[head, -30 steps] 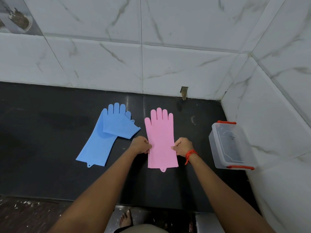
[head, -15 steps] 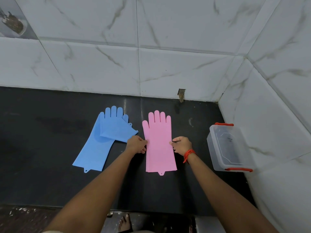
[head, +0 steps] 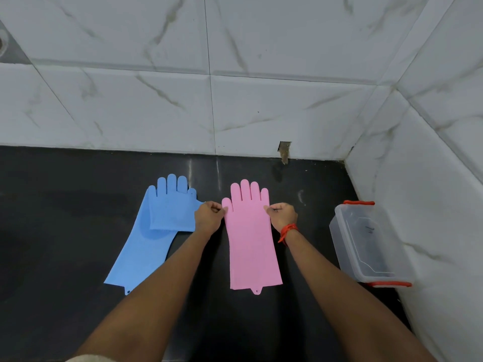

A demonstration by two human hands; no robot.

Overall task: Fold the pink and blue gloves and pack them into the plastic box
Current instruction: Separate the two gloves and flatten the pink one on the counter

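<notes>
Both sets of fingers are curled in tight, pinching the side edges of the pink glove [head: 252, 239] just below its fingers — the left hand [head: 209, 218] nips the edge by the glove's thumb, the right hand [head: 282, 216] nips the opposite edge, knuckles up on both. The right wrist wears a red thread band [head: 287, 232]. The pink glove lies flat and full length on the black counter [head: 65, 231], fingers pointing toward the back wall [head: 156, 113], cuff toward the person, with a small hanging tab at the cuff's end. Just left of it, close to the left hand, lie the blue gloves [head: 154, 231] — one stretched out at a slant with its cuff angled out to the left, and on top of it, over the palm area, a second blue piece folded short, its fingers lining up with those beneath. Off to the right, well apart from the pink glove, the box [head: 366, 244] stands against the side wall; it is clear plastic with red clips at its near and far ends, and I cannot tell whether its lid is on. The walls are white marbled tile, meeting in a corner behind the box, and a small chipped notch [head: 284, 151] shows low in the back wall where it meets the counter.
</notes>
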